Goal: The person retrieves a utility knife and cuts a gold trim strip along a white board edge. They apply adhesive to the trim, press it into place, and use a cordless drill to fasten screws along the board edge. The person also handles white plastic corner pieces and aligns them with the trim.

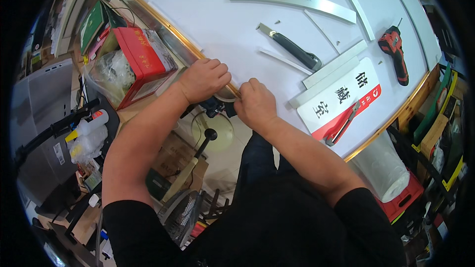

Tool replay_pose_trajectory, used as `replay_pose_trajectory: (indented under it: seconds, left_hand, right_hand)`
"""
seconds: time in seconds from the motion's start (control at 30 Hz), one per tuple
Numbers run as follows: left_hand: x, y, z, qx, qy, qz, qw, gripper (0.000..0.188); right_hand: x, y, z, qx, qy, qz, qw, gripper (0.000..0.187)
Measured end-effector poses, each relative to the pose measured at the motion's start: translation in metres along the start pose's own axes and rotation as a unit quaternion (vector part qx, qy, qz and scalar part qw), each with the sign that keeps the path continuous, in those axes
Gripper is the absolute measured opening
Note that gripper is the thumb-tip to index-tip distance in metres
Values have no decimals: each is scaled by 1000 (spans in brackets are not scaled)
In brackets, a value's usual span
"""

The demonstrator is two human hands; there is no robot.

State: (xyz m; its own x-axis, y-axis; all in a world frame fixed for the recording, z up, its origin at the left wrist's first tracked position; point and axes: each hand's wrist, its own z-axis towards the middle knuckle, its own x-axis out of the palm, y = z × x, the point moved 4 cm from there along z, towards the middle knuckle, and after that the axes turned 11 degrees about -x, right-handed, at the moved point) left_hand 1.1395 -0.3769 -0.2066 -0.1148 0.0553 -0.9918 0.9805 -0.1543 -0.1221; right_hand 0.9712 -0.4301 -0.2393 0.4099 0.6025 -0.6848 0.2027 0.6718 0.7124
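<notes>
Both hands are at the gold-edged near-left corner of the white table (pixel 232 34). My left hand (pixel 205 76) is closed, with its fingers curled down over the gold edging. My right hand (pixel 257 103) is also closed, its fingertips pressed together beside that edge. Whatever either hand grips is hidden by the fingers. Just below them, a black object (pixel 215 106) shows beneath the edge; its kind is unclear. To the right lie a dark-handled utility knife (pixel 294 49) and a white-and-red sign plate (pixel 336 99), with a red-and-grey box cutter (pixel 344 124) across the plate.
A red-and-black cordless drill (pixel 394 54) lies at the right. Metal strips (pixel 292 2) and small screws are spread over the tabletop. Left of the table stands a red box (pixel 141 54) beside a clear bag. A roll of clear film (pixel 383 173) is below the right edge.
</notes>
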Motion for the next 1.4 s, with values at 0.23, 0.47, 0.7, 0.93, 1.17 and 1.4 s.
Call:
replay_pose_trajectory:
  seconds: [0.23,0.47,0.7,0.93,1.17,1.4]
  left_hand:
    - [-2,4,10,12,53,-16,998,10]
    - [-7,0,18,32,59,-16,998,11]
    - [-1,-1,23,52,90,-33,994,11]
    - [4,1,30,49,131,-23,990,7]
    - [4,0,26,48,129,-25,990,12]
    - [-2,3,27,44,124,-28,991,10]
  right_hand:
    - [-8,1,-3,24,51,-15,998,19]
    - [-17,-1,7,14,214,-74,974,24]
    - [-15,-4,30,21,366,-55,929,20]
    - [-13,-2,31,46,356,-45,932,22]
    - [-9,-6,20,40,308,-37,950,20]
    - [-13,-5,11,44,270,-46,961,20]
